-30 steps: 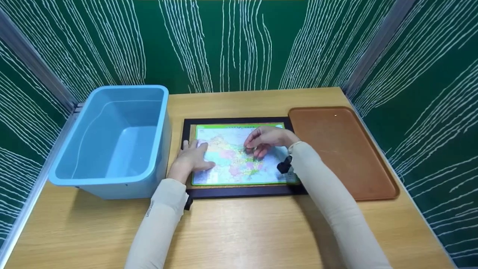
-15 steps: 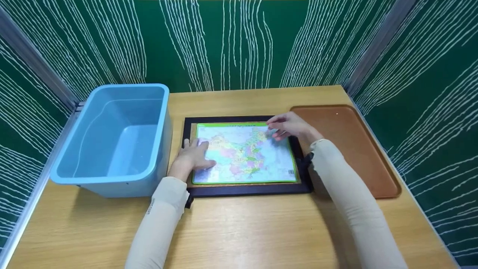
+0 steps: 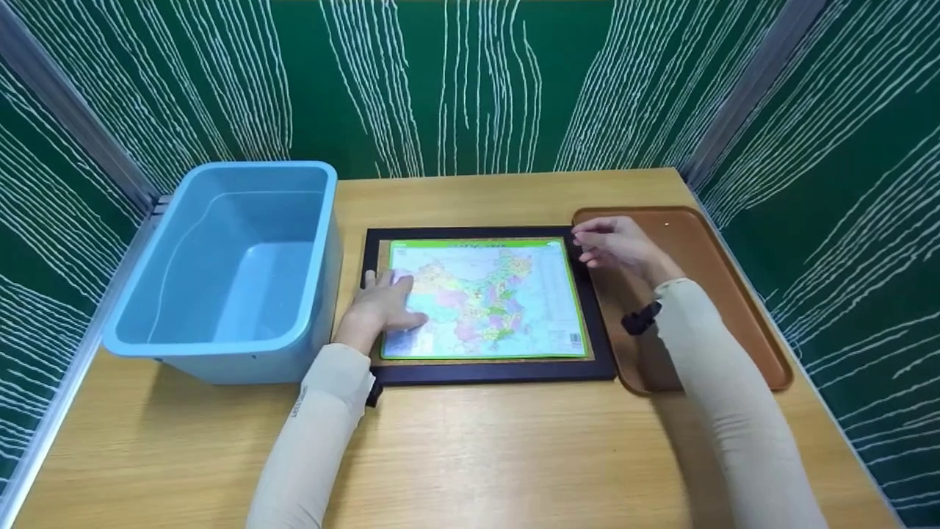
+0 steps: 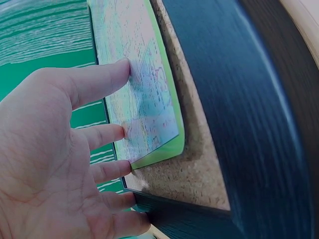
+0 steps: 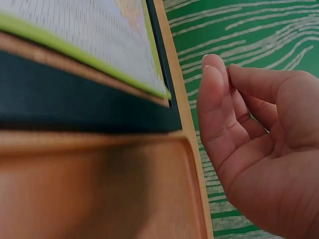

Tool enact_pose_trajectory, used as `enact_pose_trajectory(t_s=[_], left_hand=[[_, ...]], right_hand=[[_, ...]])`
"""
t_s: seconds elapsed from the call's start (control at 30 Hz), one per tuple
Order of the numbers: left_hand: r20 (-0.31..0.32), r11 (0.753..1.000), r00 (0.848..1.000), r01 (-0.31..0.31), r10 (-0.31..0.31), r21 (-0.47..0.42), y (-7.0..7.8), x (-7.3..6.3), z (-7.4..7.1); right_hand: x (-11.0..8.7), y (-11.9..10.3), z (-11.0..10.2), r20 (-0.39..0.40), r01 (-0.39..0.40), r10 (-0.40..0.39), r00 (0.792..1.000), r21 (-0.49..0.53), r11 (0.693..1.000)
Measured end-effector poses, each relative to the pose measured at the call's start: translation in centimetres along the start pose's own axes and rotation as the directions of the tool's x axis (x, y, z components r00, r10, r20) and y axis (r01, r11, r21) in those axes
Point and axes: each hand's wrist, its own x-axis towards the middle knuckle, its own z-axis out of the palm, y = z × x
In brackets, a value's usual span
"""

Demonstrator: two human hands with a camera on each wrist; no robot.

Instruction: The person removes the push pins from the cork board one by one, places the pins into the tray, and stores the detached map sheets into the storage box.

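A colourful map sheet [image 3: 543, 294] with a green border lies on a cork board in a dark frame [image 3: 492, 373]. My left hand [image 3: 378, 305] rests on the map's left side with its fingers spread. In the left wrist view the thumb [image 4: 102, 82] and fingertips touch the sheet close to its corner. My right hand [image 3: 617, 246] hovers over the near-left part of the brown tray, beside the frame's right edge. Its thumb and fingertips [image 5: 214, 82] pinch together, and a tiny see-through thing shows faintly at them; its kind I cannot tell.
A blue plastic bin [image 3: 220, 349] stands to the left of the frame. The brown tray [image 3: 705, 294] lies against the frame's right side. Green walls [image 3: 499, 88] with white streaks enclose the wooden table [image 3: 477, 455] at the back and sides.
My right hand has moved right and a little away from me, from over the middle of the map to over the tray, its fingertips still together. The left hand has stayed in place.
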Motion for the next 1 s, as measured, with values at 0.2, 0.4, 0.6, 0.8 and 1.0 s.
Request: enact_pose_trajectory(t_s=[0.2,0.4,0.6,0.8,1.0], left_hand=[[-0.004,1.0,1.0,0.001,-0.001,-0.004,0.2,0.0,-0.2],[-0.013,1.0,1.0,-0.008,0.008,-0.016,0.2,0.2,-0.4],[-0.005,1.0,1.0,0.002,-0.002,-0.012,-0.1,0.2,-0.3],[-0.009,1.0,1.0,0.01,-0.01,-0.011,0.1,0.0,-0.1],[-0.014,1.0,1.0,0.02,-0.02,-0.019,0.2,-0.1,-0.1]], right_hand=[[-1.7,0.1,-2.1,-0.039,-0.036,0.034,0.999,-0.075,0.996],[-1.6,2.4,-5.4,-0.14,-0.07,0.064,0.988,-0.037,0.997],[-1.3,5.0,-7.8,-0.216,-0.121,0.179,0.96,0.256,0.959],[-1.4,6.8,-8.0,-0.242,-0.088,0.183,0.953,0.357,0.93],[-1.3,7.1,-7.9,-0.261,-0.079,0.158,0.952,0.289,0.954]])
